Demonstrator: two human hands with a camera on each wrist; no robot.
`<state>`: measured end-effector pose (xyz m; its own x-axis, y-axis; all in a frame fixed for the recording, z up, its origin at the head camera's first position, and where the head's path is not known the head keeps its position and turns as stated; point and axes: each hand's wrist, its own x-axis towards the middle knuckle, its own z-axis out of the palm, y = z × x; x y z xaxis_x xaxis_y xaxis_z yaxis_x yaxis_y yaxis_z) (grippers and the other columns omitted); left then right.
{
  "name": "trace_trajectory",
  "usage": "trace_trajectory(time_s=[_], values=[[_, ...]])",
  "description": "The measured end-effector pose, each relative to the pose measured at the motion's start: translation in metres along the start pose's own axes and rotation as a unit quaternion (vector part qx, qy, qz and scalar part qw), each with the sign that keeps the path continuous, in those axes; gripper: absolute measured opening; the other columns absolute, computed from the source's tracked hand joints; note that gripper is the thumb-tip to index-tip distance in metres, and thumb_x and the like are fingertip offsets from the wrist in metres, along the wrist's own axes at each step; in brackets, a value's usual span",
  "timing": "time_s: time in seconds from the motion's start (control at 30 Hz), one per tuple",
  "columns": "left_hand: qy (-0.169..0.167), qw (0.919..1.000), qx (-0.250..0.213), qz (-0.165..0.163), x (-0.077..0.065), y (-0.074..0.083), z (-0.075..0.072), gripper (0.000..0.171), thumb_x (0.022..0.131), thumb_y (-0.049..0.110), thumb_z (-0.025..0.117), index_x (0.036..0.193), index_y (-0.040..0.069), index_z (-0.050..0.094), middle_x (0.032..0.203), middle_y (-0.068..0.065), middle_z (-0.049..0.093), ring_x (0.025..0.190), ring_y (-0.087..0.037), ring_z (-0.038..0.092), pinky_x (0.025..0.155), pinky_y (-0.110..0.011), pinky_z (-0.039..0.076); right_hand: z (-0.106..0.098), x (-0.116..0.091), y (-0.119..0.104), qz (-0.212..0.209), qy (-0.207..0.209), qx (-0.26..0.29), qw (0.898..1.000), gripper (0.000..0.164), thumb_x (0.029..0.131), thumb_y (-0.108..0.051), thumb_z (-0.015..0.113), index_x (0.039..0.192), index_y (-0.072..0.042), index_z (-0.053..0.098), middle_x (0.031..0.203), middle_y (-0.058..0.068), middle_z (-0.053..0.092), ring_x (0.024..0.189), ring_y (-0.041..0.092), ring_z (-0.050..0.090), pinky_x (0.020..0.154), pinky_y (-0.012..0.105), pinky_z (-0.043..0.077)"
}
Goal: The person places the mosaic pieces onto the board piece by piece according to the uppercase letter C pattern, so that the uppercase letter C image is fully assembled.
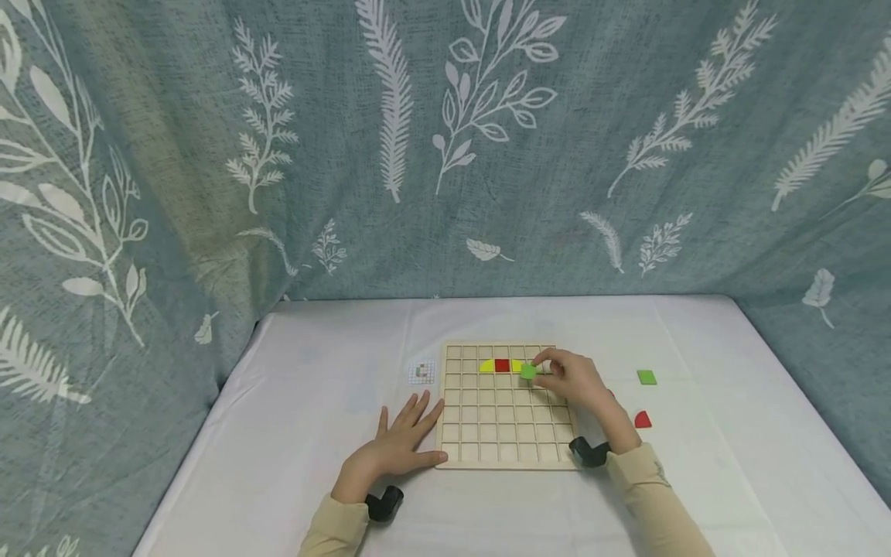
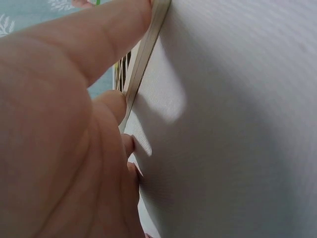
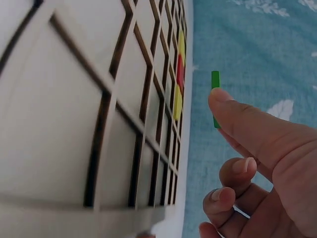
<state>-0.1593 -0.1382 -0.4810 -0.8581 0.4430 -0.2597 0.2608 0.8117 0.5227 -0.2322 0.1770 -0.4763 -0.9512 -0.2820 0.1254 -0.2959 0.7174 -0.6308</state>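
Note:
A wooden grid board [image 1: 496, 418] lies on the table, its cells divided by thin strips. Near its top row sit a yellow curved tile [image 1: 487, 366], a red square tile [image 1: 502, 365] and a second yellow tile [image 1: 516, 365]. My right hand [image 1: 574, 379] pinches a green square tile [image 1: 528, 372] between thumb and index finger; in the right wrist view the green tile [image 3: 215, 79] shows edge-on, raised off the board. My left hand [image 1: 400, 445] lies with fingers spread at the board's left edge, the thumb touching the frame [image 2: 143, 64].
A small printed pattern card [image 1: 421, 373] lies left of the board. To the right are a green square tile [image 1: 646, 377] and a red rounded tile [image 1: 643, 419]; another red piece is partly hidden by the right wrist. A blue-grey leaf-patterned cloth [image 1: 431, 155] hangs behind the white table.

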Motion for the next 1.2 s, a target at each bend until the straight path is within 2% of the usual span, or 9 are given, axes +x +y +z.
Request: trace_trajectory(time_s=[0.3, 0.6, 0.77, 0.93, 1.2], values=[[0.004, 1.0, 0.005, 0.0, 0.001, 0.0, -0.001, 0.08, 0.084, 0.049, 0.06, 0.148, 0.016, 0.025, 0.156, -0.012, 0.011, 0.143, -0.034, 0.004, 0.107, -0.065, -0.007, 0.011, 0.005, -0.008, -0.027, -0.012, 0.005, 1.0, 0.023, 0.079, -0.024, 0.074, 0.099, -0.016, 0.067, 0.059, -0.005, 0.042, 0.05, 0.008, 0.032, 0.05, 0.022, 0.028], [0.005, 1.0, 0.004, 0.004, -0.001, 0.0, -0.002, 0.08, 0.085, 0.047, 0.06, 0.148, 0.014, 0.025, 0.155, -0.014, 0.011, 0.143, -0.035, 0.004, 0.107, -0.065, -0.007, 0.023, 0.014, -0.018, -0.033, -0.024, -0.025, 0.999, 0.022, 0.079, -0.025, 0.074, 0.098, -0.016, 0.067, 0.058, -0.006, 0.044, 0.05, 0.008, 0.033, 0.05, 0.021, 0.028], [0.004, 1.0, -0.004, 0.001, -0.001, 0.001, -0.002, 0.081, 0.084, 0.049, 0.06, 0.148, 0.015, 0.025, 0.155, -0.013, 0.011, 0.143, -0.034, 0.003, 0.107, -0.064, -0.008, 0.029, 0.017, -0.025, -0.022, -0.037, -0.016, 0.999, 0.021, 0.08, -0.025, 0.074, 0.098, -0.017, 0.068, 0.057, -0.004, 0.042, 0.05, 0.01, 0.031, 0.05, 0.023, 0.026], [0.005, 1.0, 0.001, 0.001, 0.0, 0.0, -0.001, 0.08, 0.084, 0.05, 0.06, 0.148, 0.016, 0.025, 0.155, -0.012, 0.011, 0.143, -0.033, 0.004, 0.107, -0.065, -0.008, 0.036, 0.02, -0.03, -0.011, -0.043, -0.016, 0.999, 0.022, 0.079, -0.026, 0.074, 0.099, -0.017, 0.068, 0.06, -0.004, 0.045, 0.052, 0.01, 0.034, 0.05, 0.023, 0.028], [0.006, 1.0, 0.0, 0.0, -0.001, -0.001, 0.0, 0.08, 0.084, 0.049, 0.061, 0.147, 0.016, 0.026, 0.155, -0.013, 0.012, 0.143, -0.034, 0.004, 0.107, -0.065, -0.008, 0.042, 0.025, -0.038, -0.016, -0.047, -0.046, 0.998, 0.023, 0.079, -0.026, 0.075, 0.099, -0.017, 0.068, 0.059, -0.005, 0.045, 0.052, 0.01, 0.033, 0.051, 0.024, 0.026]])
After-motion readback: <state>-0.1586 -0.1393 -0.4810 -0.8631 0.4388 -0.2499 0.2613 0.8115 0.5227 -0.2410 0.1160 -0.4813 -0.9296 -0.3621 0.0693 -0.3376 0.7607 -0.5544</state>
